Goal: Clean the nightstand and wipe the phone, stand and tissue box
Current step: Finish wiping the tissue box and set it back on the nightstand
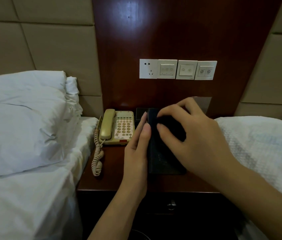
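Now at the nightstand (112, 181) between 2 beds, a person works on a dark rectangular box (164, 161), apparently the tissue box, which sits on the wooden top just right of the cream phone (117, 127). Left hand (136, 153), at 9 o'clock of the box, lies with straight fingers pressed flat against its left side, steadying it. Right hand (193, 135), at 1 o'clock, curls its fingers around a dark cloth (171, 125) and bears it down on the box's far top. By these signs the box-wiping step is in hand; whether the phone is done cannot be told. A dark stand (142, 113) shows at 12 o'clock behind the hands, mostly hidden. Next, the cloth would likely need drawing toward 6 o'clock along the lid, the left hand bracing so the box does not slide toward the coiled cord (97, 158). Wall switches (178, 69) hang above.
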The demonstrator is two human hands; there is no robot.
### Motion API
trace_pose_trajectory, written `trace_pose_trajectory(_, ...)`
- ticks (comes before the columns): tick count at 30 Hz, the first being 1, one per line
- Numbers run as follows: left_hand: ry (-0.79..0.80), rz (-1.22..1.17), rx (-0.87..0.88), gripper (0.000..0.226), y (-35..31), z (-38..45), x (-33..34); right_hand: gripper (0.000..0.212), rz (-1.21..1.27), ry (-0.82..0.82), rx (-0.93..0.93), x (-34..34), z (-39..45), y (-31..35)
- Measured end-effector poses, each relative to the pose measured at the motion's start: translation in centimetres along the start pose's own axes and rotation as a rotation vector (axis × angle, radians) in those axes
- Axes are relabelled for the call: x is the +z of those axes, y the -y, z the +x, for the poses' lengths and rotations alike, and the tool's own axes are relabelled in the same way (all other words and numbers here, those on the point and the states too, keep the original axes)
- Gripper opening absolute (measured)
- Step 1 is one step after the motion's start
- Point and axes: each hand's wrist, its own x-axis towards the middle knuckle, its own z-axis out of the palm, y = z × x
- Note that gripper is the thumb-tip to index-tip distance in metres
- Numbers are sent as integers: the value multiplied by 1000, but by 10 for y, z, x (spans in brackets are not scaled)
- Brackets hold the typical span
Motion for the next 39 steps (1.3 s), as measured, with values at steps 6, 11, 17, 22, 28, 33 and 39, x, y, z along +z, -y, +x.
trace_pose_trajectory(6, 19, 30, -6, 68, -1, 2, -2, 24, -31, 166, -121, -6, -17, 1)
trace_pose_trajectory(11, 41, 3, 16, 64, -1, 3, 3, 32, -7, 27, 31, -8, 4, -11)
trace_pose_trajectory(17, 85, 51, 65, 68, 1, 5, -4, 27, -14, 119, -48, -6, -11, -3)
trace_pose_trajectory(22, 208, 188, 135, 68, 18, 1, -13, 32, 10, 59, 56, -6, -1, -14)
trace_pose_trajectory(28, 243, 120, 108, 71, 19, 2, -9, 30, 18, 32, 113, -1, 4, -11)
trace_pose_trajectory(33, 243, 43, 107, 71, 24, 5, -10, 30, 66, 108, 71, -3, -7, -7)
trace_pose_trajectory(39, 223, 44, 109, 70, 27, 12, -6, 29, -16, 12, 149, -9, -11, -17)
